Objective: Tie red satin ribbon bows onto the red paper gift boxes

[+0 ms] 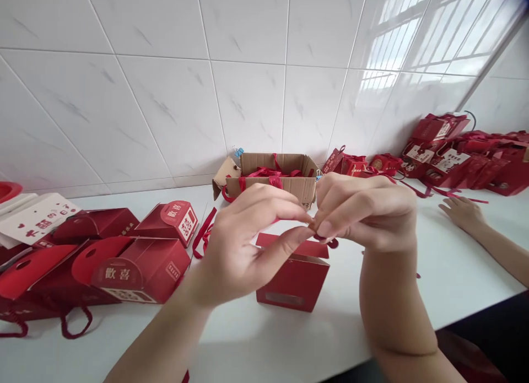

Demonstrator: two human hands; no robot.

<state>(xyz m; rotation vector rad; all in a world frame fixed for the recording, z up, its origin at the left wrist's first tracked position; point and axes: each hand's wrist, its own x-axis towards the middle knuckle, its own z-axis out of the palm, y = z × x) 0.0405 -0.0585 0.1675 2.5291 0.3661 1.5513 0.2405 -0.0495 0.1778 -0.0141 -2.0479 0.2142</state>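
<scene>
My left hand (pixel 252 242) and my right hand (pixel 363 209) meet in the middle, fingertips pinched together. A small dark red piece (pixel 332 243) pokes out below the right fingertips, mostly hidden, so its kind is unclear. Under both hands a red gift box (pixel 285 281) stands on the white table, a clear window low on its front and its top flap raised. Behind the left hand a red ribbon (pixel 202 234) lies on the table.
A cardboard carton (pixel 268 185) with red ribbons leans near the tiled wall. Several red boxes (pixel 142 264) crowd the left side. More red boxes (pixel 450 157) are piled at the back right. Another person's hand (pixel 465 213) rests on the table at the right.
</scene>
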